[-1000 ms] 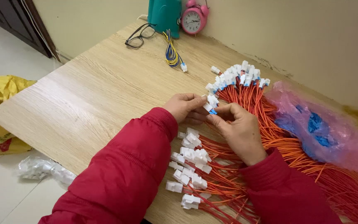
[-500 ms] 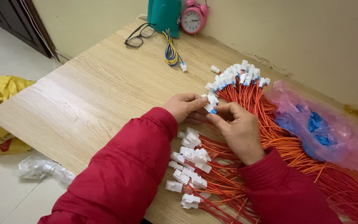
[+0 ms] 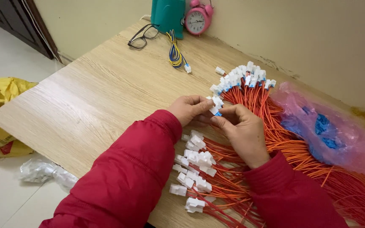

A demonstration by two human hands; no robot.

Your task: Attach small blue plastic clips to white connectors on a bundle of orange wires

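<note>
A small white connector [image 3: 216,105] is pinched between the fingertips of both hands above the wooden table [image 3: 106,97], the left hand [image 3: 189,109] and right hand [image 3: 242,131] closed on it together, with orange wires [image 3: 258,99] fanned just behind and loose white plugs [image 3: 195,166] below the wrists.
</note>
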